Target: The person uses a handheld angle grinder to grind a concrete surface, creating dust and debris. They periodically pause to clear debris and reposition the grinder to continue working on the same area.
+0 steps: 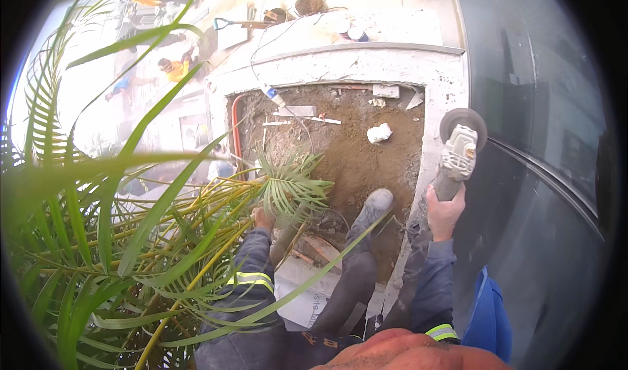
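In my right hand [447, 210] is an angle grinder [458, 151], gripped by its dusty body. Its round disc [470, 123] points away from me, above the white masonry edge beside the dark glass. My left hand [263, 219] is closed at the yellowish stems of a palm plant [222, 190], low on the left, and leaves partly cover its fingers. Green fronds [294, 185] spread just beyond that hand. One dusty boot [378, 203] stands on the brown soil [356, 167] inside the masonry-edged planter bed.
Long palm leaves [147, 124] cross the left side near the camera. Dark glass panels [530, 95] line the right. A cable with a blue connector [273, 95] hangs into the bed; an orange pipe [236, 128] rises at its left wall. People [173, 69] are farther off, beyond the wall.
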`<move>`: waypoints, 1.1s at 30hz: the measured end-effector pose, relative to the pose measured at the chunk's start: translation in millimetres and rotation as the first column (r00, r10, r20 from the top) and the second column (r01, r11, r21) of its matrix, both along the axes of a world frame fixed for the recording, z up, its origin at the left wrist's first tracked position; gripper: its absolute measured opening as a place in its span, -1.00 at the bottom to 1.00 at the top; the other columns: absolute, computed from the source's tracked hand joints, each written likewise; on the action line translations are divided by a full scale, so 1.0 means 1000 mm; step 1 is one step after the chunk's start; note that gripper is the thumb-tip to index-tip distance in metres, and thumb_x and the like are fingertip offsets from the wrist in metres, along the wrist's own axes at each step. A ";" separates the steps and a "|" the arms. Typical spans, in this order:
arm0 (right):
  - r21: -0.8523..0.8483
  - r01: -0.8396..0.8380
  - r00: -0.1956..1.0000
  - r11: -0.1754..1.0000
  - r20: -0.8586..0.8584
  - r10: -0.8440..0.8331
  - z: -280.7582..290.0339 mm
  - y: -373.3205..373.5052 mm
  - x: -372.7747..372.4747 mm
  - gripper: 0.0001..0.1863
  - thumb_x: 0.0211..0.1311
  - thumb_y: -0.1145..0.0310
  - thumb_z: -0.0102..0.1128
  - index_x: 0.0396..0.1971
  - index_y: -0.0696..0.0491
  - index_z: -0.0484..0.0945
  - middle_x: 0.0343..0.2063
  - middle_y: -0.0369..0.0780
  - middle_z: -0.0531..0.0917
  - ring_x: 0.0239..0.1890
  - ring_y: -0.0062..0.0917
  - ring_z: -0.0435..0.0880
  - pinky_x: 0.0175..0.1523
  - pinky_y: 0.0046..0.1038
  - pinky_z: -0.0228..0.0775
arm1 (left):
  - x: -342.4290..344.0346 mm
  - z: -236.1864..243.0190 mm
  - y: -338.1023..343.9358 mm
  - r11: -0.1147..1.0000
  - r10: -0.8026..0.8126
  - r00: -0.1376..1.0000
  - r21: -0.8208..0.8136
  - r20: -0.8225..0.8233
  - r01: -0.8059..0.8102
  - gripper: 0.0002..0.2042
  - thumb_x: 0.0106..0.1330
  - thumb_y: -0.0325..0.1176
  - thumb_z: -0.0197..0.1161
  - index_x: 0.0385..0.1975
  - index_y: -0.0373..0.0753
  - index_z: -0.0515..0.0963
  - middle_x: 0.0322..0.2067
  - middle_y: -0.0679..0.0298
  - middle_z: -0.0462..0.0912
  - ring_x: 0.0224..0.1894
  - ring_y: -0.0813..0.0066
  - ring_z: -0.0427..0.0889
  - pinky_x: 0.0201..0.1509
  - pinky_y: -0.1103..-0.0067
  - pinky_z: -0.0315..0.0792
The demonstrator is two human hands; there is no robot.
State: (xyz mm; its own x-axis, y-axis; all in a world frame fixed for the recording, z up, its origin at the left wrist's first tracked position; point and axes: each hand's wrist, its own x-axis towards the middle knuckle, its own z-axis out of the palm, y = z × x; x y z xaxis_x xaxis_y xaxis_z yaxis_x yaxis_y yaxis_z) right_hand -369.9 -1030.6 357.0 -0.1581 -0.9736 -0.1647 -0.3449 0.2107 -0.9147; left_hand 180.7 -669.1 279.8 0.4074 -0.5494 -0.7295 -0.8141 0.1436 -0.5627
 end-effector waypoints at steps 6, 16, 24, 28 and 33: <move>-0.099 -0.144 0.989 0.985 -0.048 0.140 -0.032 -0.084 0.004 -0.47 0.12 0.47 0.47 0.10 0.26 0.53 -0.11 -0.10 0.73 -0.07 -0.40 0.74 0.11 -0.36 0.53 | -0.017 0.005 0.000 0.994 -0.071 0.997 0.082 0.030 0.068 -0.67 0.37 -0.27 0.12 0.08 -0.14 0.61 -0.14 0.22 0.75 -0.24 0.25 0.76 -0.28 0.10 0.39; -0.474 -0.177 0.984 0.862 -0.114 0.139 0.074 -0.270 0.027 -0.62 0.13 0.37 0.51 -0.13 0.27 0.63 -0.30 -0.13 0.78 -0.28 -0.47 0.74 -0.07 -0.39 0.57 | -0.040 -0.030 -0.023 0.960 0.120 0.993 -0.253 -0.002 -0.116 -0.77 0.37 -0.26 0.11 -0.07 -0.06 0.64 -0.31 0.28 0.68 -0.22 0.26 0.63 -0.11 0.21 0.38; -0.200 -0.025 0.993 0.979 -0.118 0.001 0.036 -0.177 -0.025 -0.49 0.04 0.46 0.45 0.02 0.28 0.52 -0.24 -0.09 0.75 -0.20 -0.41 0.75 0.02 -0.35 0.56 | -0.021 -0.047 -0.043 0.978 -0.188 0.982 -0.082 0.026 0.189 -0.86 0.31 -0.17 0.21 -0.30 0.10 0.71 -0.43 0.39 0.73 -0.37 0.29 0.73 -0.33 0.21 0.36; -0.169 -0.093 0.986 0.981 -0.154 0.067 0.014 -0.131 0.000 -0.45 0.03 0.46 0.47 0.04 0.28 0.50 -0.22 -0.08 0.75 -0.18 -0.40 0.76 0.02 -0.37 0.57 | -0.023 -0.015 -0.003 0.944 -0.187 0.978 -0.260 0.091 0.205 -0.84 0.33 -0.15 0.19 -0.30 0.08 0.72 -0.41 0.40 0.73 -0.31 0.32 0.72 -0.24 0.21 0.37; -0.213 -0.159 0.977 0.964 -0.177 0.122 0.048 -0.142 -0.010 -0.42 0.04 0.45 0.50 0.07 0.30 0.49 -0.20 -0.06 0.75 -0.16 -0.37 0.76 0.03 -0.36 0.57 | -0.012 -0.033 -0.004 0.960 -0.144 0.973 -0.212 0.178 0.180 -0.85 0.31 -0.19 0.21 -0.31 0.05 0.73 -0.40 0.37 0.75 -0.33 0.34 0.74 -0.29 0.21 0.39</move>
State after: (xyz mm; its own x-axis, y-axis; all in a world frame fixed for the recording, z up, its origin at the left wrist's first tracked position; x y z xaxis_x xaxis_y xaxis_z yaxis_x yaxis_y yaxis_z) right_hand -379.5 -1172.7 405.3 -0.0230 -0.9968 0.0772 -0.5029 -0.0552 -0.8626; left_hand 169.1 -672.7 246.7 0.4000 -0.7602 -0.5119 -0.6875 0.1205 -0.7161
